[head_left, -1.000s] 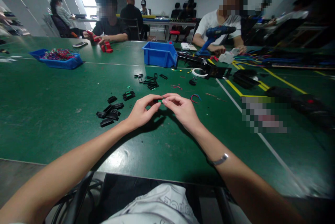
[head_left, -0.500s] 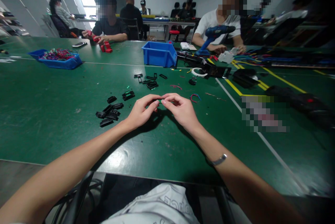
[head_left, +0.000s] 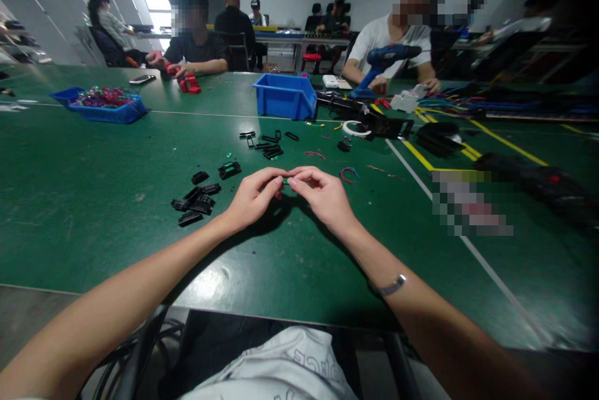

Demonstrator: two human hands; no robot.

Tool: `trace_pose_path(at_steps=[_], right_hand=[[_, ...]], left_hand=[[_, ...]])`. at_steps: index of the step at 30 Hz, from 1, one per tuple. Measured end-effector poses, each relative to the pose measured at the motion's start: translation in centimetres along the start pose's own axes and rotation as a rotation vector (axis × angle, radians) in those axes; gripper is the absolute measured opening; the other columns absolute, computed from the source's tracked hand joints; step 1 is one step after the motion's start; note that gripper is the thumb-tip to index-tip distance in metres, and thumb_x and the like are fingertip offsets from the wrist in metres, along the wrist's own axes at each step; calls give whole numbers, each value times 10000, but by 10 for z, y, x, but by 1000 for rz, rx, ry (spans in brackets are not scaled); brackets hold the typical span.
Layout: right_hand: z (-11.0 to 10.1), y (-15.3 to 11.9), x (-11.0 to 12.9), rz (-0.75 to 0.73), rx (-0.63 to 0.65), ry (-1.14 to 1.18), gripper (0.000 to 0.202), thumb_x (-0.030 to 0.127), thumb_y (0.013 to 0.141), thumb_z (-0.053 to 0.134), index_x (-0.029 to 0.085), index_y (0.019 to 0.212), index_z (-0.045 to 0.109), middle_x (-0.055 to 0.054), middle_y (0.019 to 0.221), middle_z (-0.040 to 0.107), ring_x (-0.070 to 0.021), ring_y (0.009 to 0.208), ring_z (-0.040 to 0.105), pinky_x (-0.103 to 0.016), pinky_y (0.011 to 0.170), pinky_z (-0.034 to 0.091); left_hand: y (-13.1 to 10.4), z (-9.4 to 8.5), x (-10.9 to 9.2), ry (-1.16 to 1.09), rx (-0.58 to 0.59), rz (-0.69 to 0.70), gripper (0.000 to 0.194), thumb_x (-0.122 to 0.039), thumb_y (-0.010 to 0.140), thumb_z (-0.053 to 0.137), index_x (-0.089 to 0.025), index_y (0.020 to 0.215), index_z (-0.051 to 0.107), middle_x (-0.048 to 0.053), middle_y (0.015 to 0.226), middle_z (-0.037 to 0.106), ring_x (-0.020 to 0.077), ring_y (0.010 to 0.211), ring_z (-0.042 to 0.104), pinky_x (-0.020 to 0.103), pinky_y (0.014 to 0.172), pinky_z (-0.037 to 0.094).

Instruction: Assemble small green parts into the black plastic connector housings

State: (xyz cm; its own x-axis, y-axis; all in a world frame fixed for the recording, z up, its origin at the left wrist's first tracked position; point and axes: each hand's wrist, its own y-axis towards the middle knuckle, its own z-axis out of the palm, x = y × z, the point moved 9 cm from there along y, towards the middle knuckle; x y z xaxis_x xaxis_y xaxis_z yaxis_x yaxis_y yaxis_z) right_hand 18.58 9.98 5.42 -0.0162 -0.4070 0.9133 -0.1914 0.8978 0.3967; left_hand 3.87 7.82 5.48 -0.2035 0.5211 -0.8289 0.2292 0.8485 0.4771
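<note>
My left hand (head_left: 256,199) and my right hand (head_left: 322,195) meet fingertip to fingertip above the green table. Pinched between them is a small green piece (head_left: 287,181), mostly hidden by the fingers; its kind cannot be made out. Left of my left hand lies a pile of black plastic housings (head_left: 199,202). Beyond that hand sits a black housing with a green insert (head_left: 229,169). Several black frames (head_left: 272,151) are scattered farther off. A red and blue wire loop (head_left: 349,175) lies just past my right hand.
Across the table stand a blue bin (head_left: 285,97), a blue tray of coloured wires (head_left: 110,110) and a blue cordless drill (head_left: 381,66). A black assembly (head_left: 369,122) and cables lie at the right. Two people sit opposite, one handling red parts (head_left: 189,83).
My hands stay almost still around the small green piece, with only a slight shift of the fingertips. Opposite at the right, a person's hand has moved a little.
</note>
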Motion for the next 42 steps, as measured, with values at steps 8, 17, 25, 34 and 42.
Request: trace_pose_path(at_steps=[8,17,25,34,42], right_hand=[[3,-1,-3,76,-3,149,223,333,765,831,197,823,664,-52,977,708,-189,935,671,-350,879,552],[15,-5,-14,284,99,288,369,393,743,847,197,1014,691,-30,901,701,-163,806,683,-298,712,586],[14,-5,-9,251,92,295,331,366,751,846,191,1001,717,-29,876,707,-156,772,687,-294,701,585],[15,-6,-9,239,92,278,337,372,747,851,201,1004,716,-33,903,711,-167,799,691,-319,733,592],[15,-6,-9,242,89,288,340,368,744,857,194,999,714,-31,902,711,-159,787,692,-313,735,594]], left_hand=[[0,0,0,-79,-10,-5,303,-365,1004,534,-172,1160,707,66,982,707,137,741,645,265,722,515],[1,0,0,-198,-6,-31,279,-359,990,557,-152,1116,696,51,900,696,144,729,651,270,720,534],[0,0,-1,-210,-9,-46,277,-360,981,570,-151,1113,694,51,905,697,146,739,650,280,729,541],[1,-1,2,-217,-24,-49,271,-377,980,577,-150,1070,693,40,860,679,140,709,644,269,699,528],[1,-1,3,-213,-28,-47,275,-381,979,577,-155,1071,704,43,870,685,140,712,643,263,699,531]])
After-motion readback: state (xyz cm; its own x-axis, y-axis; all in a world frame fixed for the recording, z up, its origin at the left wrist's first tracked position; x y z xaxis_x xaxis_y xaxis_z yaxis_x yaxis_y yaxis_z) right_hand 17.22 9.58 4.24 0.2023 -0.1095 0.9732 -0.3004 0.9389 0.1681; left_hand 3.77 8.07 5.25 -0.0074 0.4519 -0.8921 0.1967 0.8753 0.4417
